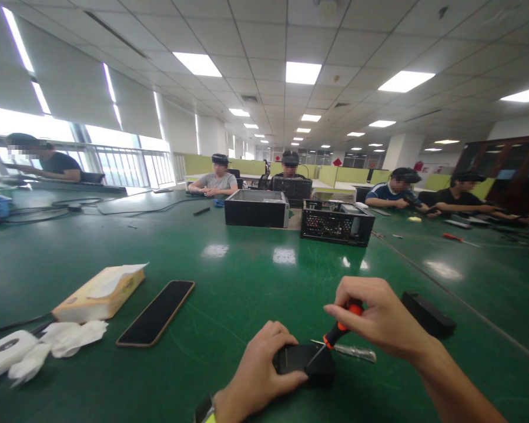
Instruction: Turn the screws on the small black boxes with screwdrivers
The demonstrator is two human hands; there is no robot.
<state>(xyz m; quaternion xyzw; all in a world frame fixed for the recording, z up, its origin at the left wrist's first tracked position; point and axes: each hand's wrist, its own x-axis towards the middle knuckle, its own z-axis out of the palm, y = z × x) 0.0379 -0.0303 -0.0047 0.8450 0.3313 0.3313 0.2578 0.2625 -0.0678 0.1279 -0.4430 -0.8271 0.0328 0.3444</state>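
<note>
My left hand (267, 367) grips the left end of a small black box-like device (312, 370), thumb on its near edge and fingers over the far side. In my right hand (370, 317) is a red-and-black screwdriver (335, 333), held by its handle and tilted. Its shaft slants down to the top of the black device, and the tip lies close to my left thumb. Just behind the device lies a second screwdriver with a clear handle (357, 353). Right of my right hand rests another black oblong piece (427, 313).
On the left of the green table (180, 252) are a phone (156, 313), a tissue box (101, 292), crumpled tissues (73, 338) and a white device (9, 352). Two computer cases (255, 210) stand ahead. Another red screwdriver (461, 239) lies far right. Several people sit around.
</note>
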